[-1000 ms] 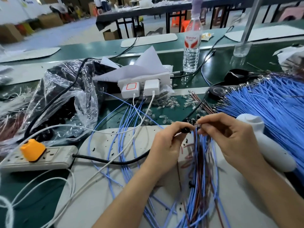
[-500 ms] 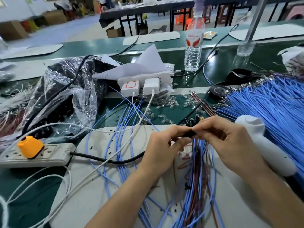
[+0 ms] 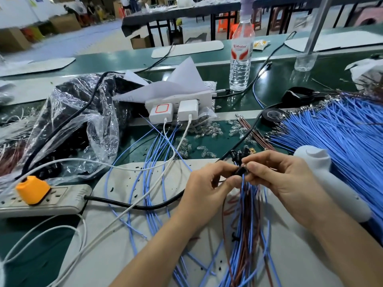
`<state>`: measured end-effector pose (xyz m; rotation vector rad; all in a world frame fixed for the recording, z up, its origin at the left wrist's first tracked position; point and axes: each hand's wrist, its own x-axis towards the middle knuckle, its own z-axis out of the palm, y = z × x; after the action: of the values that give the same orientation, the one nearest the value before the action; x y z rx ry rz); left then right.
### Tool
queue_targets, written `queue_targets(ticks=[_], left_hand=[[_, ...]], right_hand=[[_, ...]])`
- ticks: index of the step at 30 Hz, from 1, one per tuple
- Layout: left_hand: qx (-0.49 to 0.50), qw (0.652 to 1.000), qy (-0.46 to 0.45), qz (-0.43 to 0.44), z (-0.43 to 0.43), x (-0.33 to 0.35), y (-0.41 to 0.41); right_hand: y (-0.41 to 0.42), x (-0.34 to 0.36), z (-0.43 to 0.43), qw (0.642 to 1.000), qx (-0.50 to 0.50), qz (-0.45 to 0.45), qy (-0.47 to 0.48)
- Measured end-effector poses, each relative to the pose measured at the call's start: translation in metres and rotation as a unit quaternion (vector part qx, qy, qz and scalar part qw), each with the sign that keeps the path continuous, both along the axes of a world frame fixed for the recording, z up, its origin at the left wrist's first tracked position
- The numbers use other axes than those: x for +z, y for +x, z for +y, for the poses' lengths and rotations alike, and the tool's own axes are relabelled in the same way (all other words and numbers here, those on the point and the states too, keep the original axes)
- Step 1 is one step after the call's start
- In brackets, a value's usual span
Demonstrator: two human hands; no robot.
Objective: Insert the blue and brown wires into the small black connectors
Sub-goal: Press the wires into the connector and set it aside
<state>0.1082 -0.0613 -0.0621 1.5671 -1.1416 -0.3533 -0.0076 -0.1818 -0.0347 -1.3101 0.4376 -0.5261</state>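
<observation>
My left hand point(image 3: 209, 185) and my right hand point(image 3: 277, 179) meet over the white mat, fingertips together. Between them sits a small black connector point(image 3: 240, 171), pinched by both hands. A bundle of blue and brown wires point(image 3: 247, 216) hangs down from the connector toward me. Several more black connectors point(image 3: 238, 155) stick up just behind my fingers. A big fan of loose blue wires point(image 3: 339, 137) lies at the right. Loose brown wires point(image 3: 256, 134) lie on the green table behind my hands.
A grey power strip point(image 3: 47, 200) with an orange plug lies at left, its black cable running under my left hand. White chargers point(image 3: 176, 109), a crumpled plastic bag point(image 3: 68, 125), a water bottle point(image 3: 241, 56), a white handheld tool point(image 3: 329, 181) and scattered clear bulbs point(image 3: 209, 131) surround the mat.
My two hands have closed together on the connector, the right hand coming in from the right. The camera has tilted slightly.
</observation>
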Motion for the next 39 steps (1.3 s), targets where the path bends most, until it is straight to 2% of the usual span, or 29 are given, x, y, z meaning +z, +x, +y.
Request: queue_targets(ticks=[9, 14, 20, 34, 39], left_hand=[[-0.016, 1.000, 0.019, 0.008, 0.000, -0.005, 0.002], [-0.013, 0.999, 0.029, 0.023, -0.001, -0.005, 0.001], [-0.008, 1.000, 0.020, 0.012, -0.001, -0.004, 0.000], [-0.041, 0.995, 0.024, 0.093, 0.000, -0.006, 0.000], [-0.048, 0.994, 0.020, 0.100, 0.001, -0.005, 0.000]], right_hand=[[0.000, -0.004, -0.003, 0.999, -0.008, 0.031, -0.011], [0.003, -0.007, -0.003, 0.998, -0.017, 0.017, 0.062], [0.004, -0.008, 0.000, 0.997, -0.029, 0.011, 0.069], [0.001, -0.012, -0.001, 0.998, 0.007, 0.028, 0.063], [0.003, -0.015, -0.002, 0.996, 0.003, 0.013, 0.091]])
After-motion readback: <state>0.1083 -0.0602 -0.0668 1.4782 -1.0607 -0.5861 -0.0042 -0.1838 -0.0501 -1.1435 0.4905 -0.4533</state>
